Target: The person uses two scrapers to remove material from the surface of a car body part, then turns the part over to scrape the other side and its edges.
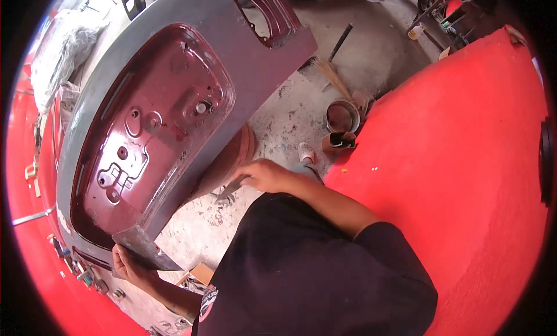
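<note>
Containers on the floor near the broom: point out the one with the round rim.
The round container, right at the bristle end of the broom. The other container, nearer the pale shoe, has an angular opening.

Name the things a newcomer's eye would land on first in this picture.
Probably first is the big grey-and-maroon vehicle panel at upper left, with its glossy maroon recess. Next comes the broad, bright red surface filling much of the right side. Then the left hand, holding a flat dark plate near the panel's lower end, and the right hand, near the centre, with a smaller flat piece.
</note>
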The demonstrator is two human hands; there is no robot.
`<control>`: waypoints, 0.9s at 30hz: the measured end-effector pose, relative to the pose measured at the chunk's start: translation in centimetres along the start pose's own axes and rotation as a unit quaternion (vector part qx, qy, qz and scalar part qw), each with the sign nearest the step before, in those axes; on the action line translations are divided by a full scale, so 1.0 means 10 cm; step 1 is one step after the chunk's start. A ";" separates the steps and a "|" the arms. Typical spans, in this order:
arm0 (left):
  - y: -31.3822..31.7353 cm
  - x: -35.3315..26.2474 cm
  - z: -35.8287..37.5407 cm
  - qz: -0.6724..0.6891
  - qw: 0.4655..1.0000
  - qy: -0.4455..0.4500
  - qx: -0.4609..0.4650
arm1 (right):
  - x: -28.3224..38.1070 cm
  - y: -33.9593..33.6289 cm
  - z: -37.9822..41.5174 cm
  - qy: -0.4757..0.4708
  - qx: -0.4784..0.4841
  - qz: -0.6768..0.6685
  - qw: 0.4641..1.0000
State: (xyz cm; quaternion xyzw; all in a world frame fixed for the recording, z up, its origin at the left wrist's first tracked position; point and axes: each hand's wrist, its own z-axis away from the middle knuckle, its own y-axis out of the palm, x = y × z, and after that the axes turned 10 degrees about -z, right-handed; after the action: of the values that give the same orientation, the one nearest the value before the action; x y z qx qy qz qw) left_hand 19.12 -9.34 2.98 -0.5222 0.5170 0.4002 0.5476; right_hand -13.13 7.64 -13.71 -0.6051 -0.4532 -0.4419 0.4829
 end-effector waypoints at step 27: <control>2.73 -0.74 -0.03 -0.038 0.994 0.038 -0.090 | -0.74 -4.38 0.43 0.119 -0.533 -0.199 0.813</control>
State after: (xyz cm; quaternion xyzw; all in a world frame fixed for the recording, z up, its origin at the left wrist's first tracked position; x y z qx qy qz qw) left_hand -8.72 -5.17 5.95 -0.6035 0.4790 0.4039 0.4931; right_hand -56.91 16.33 -13.43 -0.6066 -0.1960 -0.7696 0.0359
